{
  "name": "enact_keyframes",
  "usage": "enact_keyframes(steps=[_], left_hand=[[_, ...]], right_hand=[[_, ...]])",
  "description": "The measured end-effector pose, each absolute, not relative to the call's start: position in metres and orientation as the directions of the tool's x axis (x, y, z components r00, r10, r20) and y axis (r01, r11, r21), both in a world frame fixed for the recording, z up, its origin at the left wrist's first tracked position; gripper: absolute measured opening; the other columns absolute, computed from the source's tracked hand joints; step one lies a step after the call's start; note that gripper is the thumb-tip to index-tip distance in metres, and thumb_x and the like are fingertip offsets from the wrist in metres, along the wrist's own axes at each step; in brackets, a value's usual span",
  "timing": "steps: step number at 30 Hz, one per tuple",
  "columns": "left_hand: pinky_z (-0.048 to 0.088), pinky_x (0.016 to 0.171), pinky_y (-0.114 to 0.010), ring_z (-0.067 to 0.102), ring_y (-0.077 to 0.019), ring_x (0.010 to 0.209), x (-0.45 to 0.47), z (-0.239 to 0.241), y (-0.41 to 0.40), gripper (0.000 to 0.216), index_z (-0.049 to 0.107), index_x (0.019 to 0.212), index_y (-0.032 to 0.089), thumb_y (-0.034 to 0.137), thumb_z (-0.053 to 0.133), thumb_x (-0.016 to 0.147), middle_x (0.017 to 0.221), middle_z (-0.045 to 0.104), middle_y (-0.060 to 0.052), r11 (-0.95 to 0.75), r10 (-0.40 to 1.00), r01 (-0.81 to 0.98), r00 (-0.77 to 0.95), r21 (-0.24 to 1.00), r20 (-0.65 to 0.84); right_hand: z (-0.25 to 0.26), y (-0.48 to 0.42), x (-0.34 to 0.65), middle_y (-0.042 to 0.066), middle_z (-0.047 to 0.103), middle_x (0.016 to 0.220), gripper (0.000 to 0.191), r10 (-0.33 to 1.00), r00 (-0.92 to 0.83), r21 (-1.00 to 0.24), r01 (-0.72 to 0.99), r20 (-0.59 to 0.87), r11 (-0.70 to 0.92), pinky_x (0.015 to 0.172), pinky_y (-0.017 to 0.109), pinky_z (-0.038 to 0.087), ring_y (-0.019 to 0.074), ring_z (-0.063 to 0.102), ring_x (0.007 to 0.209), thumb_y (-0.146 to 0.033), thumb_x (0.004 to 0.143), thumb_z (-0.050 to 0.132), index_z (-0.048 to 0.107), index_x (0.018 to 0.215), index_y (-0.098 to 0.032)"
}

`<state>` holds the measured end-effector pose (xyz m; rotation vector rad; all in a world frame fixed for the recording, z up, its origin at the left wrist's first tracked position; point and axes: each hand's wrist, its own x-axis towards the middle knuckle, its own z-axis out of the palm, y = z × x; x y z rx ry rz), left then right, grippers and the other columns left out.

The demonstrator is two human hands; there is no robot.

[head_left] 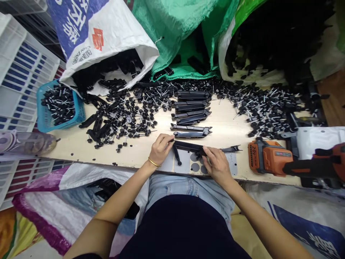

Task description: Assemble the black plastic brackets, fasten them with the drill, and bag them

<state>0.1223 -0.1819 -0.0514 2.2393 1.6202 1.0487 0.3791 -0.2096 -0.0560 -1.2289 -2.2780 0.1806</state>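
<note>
A long black plastic bar (pixel 188 146) lies across the near edge of the wooden board (pixel 223 122). My left hand (pixel 160 148) pinches its left end, and my right hand (pixel 217 165) presses on its middle, next to a forked end piece (pixel 231 148). A short black piece (pixel 176 155) hangs down under the bar. Just beyond, several finished black bars (pixel 192 112) lie stacked in a row.
Heaps of black-capped screws (pixel 129 111) cover the board left and right. A blue basket (pixel 58 105) of screws sits far left. An orange cordless drill (pixel 280 161) lies at the right. Open sacks of black parts (pixel 107 68) line the back.
</note>
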Motion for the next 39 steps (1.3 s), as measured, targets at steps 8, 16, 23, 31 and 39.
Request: enact_keyframes(steps=[8, 16, 23, 31, 39], left_hand=[[0.054, 0.083, -0.029, 0.063, -0.0139, 0.091, 0.107, -0.045, -0.175, 0.021, 0.064, 0.106, 0.019, 0.016, 0.051, 0.090, 0.096, 0.067, -0.005, -0.536, 0.843, 0.617, 0.350, 0.576, 0.409], [0.050, 0.089, -0.030, 0.061, -0.0147, 0.097, 0.108, -0.032, -0.196, 0.048, 0.043, 0.135, 0.019, 0.016, 0.051, 0.088, 0.109, 0.063, -0.008, -0.295, 0.953, 0.622, 0.143, 0.726, 0.266], [0.051, 0.063, -0.031, 0.063, -0.0195, 0.058, 0.164, -0.047, -0.228, 0.085, 0.008, 0.147, 0.003, 0.029, 0.055, 0.081, 0.061, 0.061, 0.001, 0.347, 0.891, 0.669, -0.016, 0.657, -0.454], [0.051, 0.067, -0.034, 0.066, -0.0240, 0.064, 0.156, -0.052, -0.213, 0.081, 0.006, 0.148, 0.003, 0.031, 0.049, 0.085, 0.065, 0.065, -0.004, 0.339, 0.853, 0.734, 0.025, 0.588, -0.522], [0.051, 0.068, -0.034, 0.069, -0.0267, 0.075, 0.160, -0.047, -0.207, 0.079, 0.004, 0.148, 0.004, 0.031, 0.047, 0.088, 0.082, 0.071, -0.011, 0.337, 0.819, 0.785, 0.028, 0.520, -0.573]], right_hand=[[-0.026, -0.201, 0.362, 0.014, 0.058, 0.114, 0.053, 0.831, -0.381, -0.379, 0.758, 0.405, 0.532, 0.088, 0.045, 0.047, 0.0269, 0.054, 0.104, -0.019, 0.085, 0.054, 0.042, 0.136, -0.022], [-0.044, -0.172, 0.300, 0.016, 0.051, 0.127, 0.055, 0.687, -0.677, -0.317, 0.611, 0.264, 0.725, 0.098, 0.045, 0.043, 0.0270, 0.045, 0.119, -0.012, 0.088, 0.043, 0.037, 0.142, -0.019], [-0.065, -0.173, 0.308, 0.013, 0.055, 0.118, 0.052, 0.688, -0.690, -0.259, 0.638, 0.227, 0.725, 0.093, 0.040, 0.045, 0.0239, 0.048, 0.112, -0.011, 0.091, 0.038, 0.038, 0.142, -0.023], [-0.065, -0.171, 0.307, 0.015, 0.052, 0.118, 0.063, 0.649, -0.720, -0.120, 0.641, 0.245, 0.758, 0.084, 0.038, 0.045, 0.0242, 0.050, 0.099, -0.009, 0.089, 0.042, 0.026, 0.147, -0.027], [-0.061, -0.168, 0.303, 0.015, 0.054, 0.113, 0.064, 0.669, -0.729, -0.060, 0.669, 0.142, 0.741, 0.075, 0.038, 0.044, 0.0253, 0.048, 0.092, -0.009, 0.086, 0.046, 0.028, 0.146, -0.024]])
